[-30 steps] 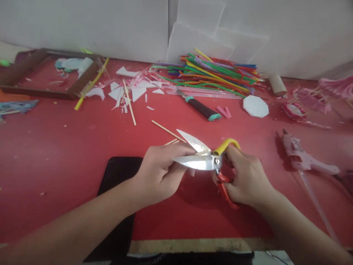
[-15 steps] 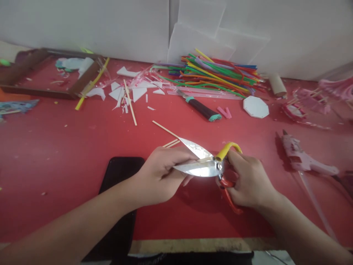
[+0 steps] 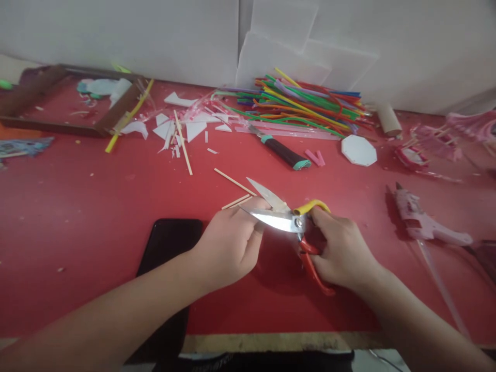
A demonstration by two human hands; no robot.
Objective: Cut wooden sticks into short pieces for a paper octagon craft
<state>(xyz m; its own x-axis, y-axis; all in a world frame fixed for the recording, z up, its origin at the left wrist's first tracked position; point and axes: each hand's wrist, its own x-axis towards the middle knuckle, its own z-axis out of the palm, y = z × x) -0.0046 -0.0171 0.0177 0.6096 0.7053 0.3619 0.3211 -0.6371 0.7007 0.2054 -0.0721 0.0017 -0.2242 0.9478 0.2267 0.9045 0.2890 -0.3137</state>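
Note:
My right hand [image 3: 344, 250] grips a pair of scissors [image 3: 278, 221] by its handles, one wrapped in yellow and the other red. The blades are spread and point left, reaching over the fingers of my left hand [image 3: 232, 240]. That hand is closed in a pinch on a thin wooden stick [image 3: 283, 207], of which only a short pale end shows between the blades; my fingers hide the rest. Just beyond the left hand, another wooden stick [image 3: 233, 181] lies on the red table, with short stick pieces [image 3: 235, 202] close by. Under my left forearm is a black phone [image 3: 172, 237].
A utility knife [image 3: 284, 152], white scraps [image 3: 196, 129] and a pile of coloured pipe cleaners [image 3: 306, 106] lie toward the wall. A white octagon [image 3: 359, 150] and a glue gun [image 3: 426, 219] are at right. A brown frame [image 3: 50, 126] sits far left.
Both hands and the scissors have moved slightly away from me and to the left. My left fingers have curled inward, and the blades now lie across them.

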